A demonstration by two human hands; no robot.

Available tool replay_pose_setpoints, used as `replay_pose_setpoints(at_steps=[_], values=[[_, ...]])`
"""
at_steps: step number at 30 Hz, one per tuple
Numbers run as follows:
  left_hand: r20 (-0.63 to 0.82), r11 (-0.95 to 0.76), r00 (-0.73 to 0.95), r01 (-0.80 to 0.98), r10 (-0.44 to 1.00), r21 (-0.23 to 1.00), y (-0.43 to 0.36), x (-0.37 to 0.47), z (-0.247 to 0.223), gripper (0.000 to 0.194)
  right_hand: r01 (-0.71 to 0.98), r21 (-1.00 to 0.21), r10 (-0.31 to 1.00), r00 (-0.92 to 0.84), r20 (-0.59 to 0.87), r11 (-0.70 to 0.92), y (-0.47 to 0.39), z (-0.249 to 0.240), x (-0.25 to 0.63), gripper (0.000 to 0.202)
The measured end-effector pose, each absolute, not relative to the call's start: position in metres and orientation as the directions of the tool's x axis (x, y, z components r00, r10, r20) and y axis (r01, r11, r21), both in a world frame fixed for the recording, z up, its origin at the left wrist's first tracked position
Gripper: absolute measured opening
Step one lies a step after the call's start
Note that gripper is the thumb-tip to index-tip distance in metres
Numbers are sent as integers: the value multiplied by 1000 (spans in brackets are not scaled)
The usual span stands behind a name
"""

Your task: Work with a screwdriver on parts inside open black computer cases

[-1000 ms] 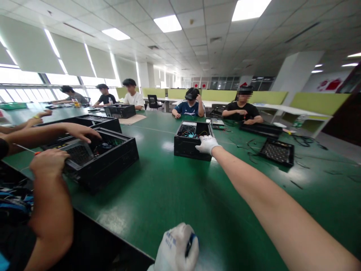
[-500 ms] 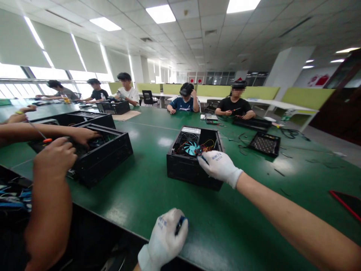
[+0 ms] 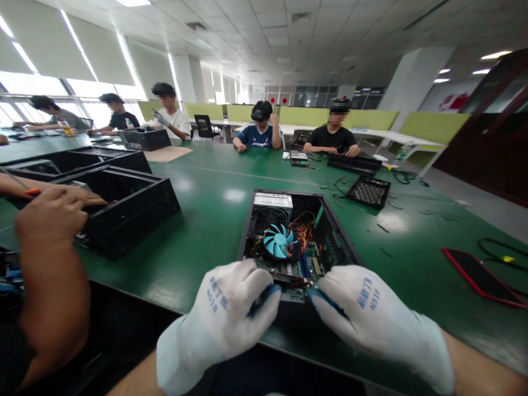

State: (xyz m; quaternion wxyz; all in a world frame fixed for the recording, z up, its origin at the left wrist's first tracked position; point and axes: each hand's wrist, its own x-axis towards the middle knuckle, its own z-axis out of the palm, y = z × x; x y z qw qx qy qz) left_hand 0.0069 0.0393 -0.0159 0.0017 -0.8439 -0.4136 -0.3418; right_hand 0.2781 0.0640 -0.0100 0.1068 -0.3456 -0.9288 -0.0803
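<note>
An open black computer case (image 3: pixel 340 231) lies in front of me at the table's near edge. Inside it are a turquoise fan (image 3: pixel 279 241), a power supply (image 3: pixel 272 202), coloured wires (image 3: pixel 305 228) and a green circuit board. My left hand (image 3: pixel 233 308), in a white glove with blue fingertips, grips the case's near wall on the left. On the same wall, further right, my right hand (image 3: pixel 367 308) is closed in a matching glove. Both thumbs are outside, with the other fingers curled over the rim and partly hidden.
At left, a co-worker's hand (image 3: pixel 51 214) holds a screwdriver by another black case (image 3: pixel 136 212). Several people sit across the green table (image 3: pixel 206 203). A perforated black tray (image 3: pixel 369 191), loose cables and a red-edged black panel (image 3: pixel 480 278) lie to the right.
The case has come closer to me across the table. My left hand has risen from the table edge to the case, and my right hand has moved to its near wall.
</note>
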Motion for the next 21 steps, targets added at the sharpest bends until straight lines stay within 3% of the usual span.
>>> replay_pose_setpoints(at_steps=[5,9,15,19,21], values=[[392,-732,631,652,669,200,37,21,-10,20,611,-8,579,-746,329,792,30,-7,288,25],[362,-780,695,594,621,198,21,29,-10,23,577,-22,542,-753,374,816,17,4,291,29],[378,-750,655,629,654,207,15,34,-11,22,642,-30,633,-746,208,766,49,16,276,31],[353,-735,650,640,673,225,14,33,-13,25,731,102,728,-682,70,675,91,11,253,52],[347,-732,649,640,677,233,13,32,-14,25,751,153,761,-649,-12,643,113,3,241,71]])
